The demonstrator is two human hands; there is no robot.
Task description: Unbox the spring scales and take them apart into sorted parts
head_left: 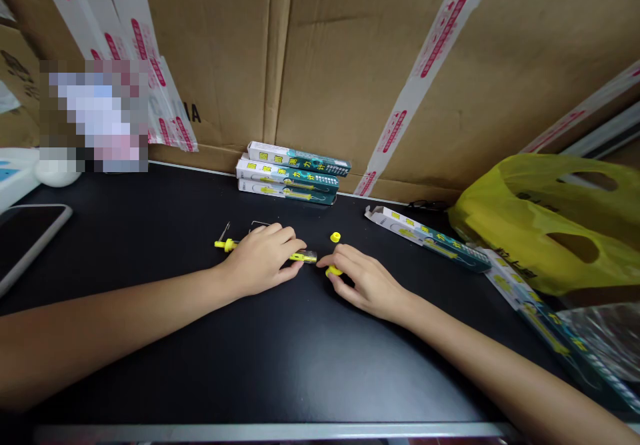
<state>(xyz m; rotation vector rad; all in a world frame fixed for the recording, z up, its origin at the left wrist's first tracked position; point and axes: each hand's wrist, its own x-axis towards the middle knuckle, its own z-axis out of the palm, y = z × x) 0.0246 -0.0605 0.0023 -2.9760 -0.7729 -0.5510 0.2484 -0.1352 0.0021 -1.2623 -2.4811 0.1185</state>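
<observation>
On the black table, my left hand (pixel 266 258) is closed round a clear tube with yellow parts (pixel 303 257). The tube's open-looking end points right, and a yellow end piece (pixel 229 245) sticks out on the left. Thin metal hooks lie by that end and behind my fingers. Just right of the tube, my right hand (pixel 367 281) pinches a small yellow cap (pixel 333 271) between thumb and fingers. The cap and the tube are a small gap apart. Another yellow cap (pixel 335 237) rests on the table behind my right hand.
Several printed boxes (pixel 287 179) are stacked at the back, against cardboard (pixel 340 65). One box (pixel 427 239) lies right of centre, another (pixel 555 331) farther right beside a yellow plastic bag (pixel 540 225). A phone (pixel 30 235) and a white device (pixel 20 171) are at left.
</observation>
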